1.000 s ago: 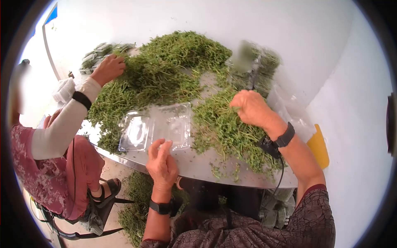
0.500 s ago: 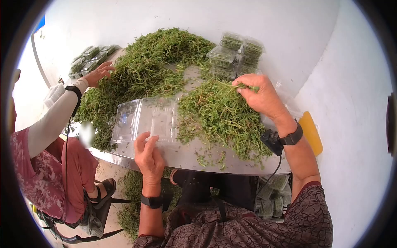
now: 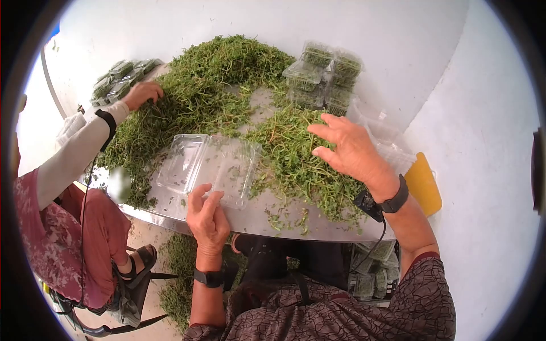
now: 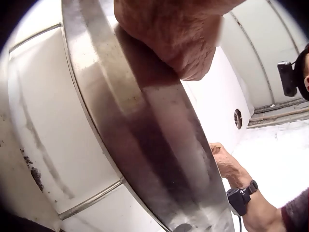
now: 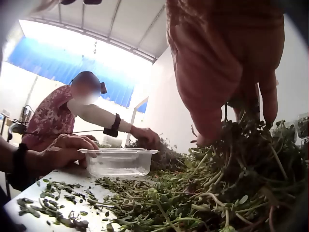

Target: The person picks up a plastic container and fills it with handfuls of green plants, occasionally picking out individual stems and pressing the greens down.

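A clear plastic clamshell container [image 3: 228,170] lies unfolded on the metal table, with a few leaf bits seen through it. My left hand [image 3: 207,223] holds its near edge; in the right wrist view, bent fingers lie over the rim of the container [image 5: 120,164]. Over the right-hand pile of leafy green stems [image 3: 290,145] is my right hand [image 3: 354,149], its fingers and thumb spread apart. In the right wrist view those fingers [image 5: 268,99] point down among the stems. The left wrist view mostly shows the table's underside [image 4: 140,121].
A larger mound of greens [image 3: 227,65] covers the back and left. Filled containers [image 3: 327,74] are stacked at back right, others [image 3: 122,77] at back left. Another person's hand [image 3: 143,94] reaches into the left greens. A yellow board [image 3: 424,184] stands by the right wall.
My right hand has let go of a small sprig and opened its fingers over the pile. The container has turned slightly at my left hand. The other person's hand dipped into the greens.
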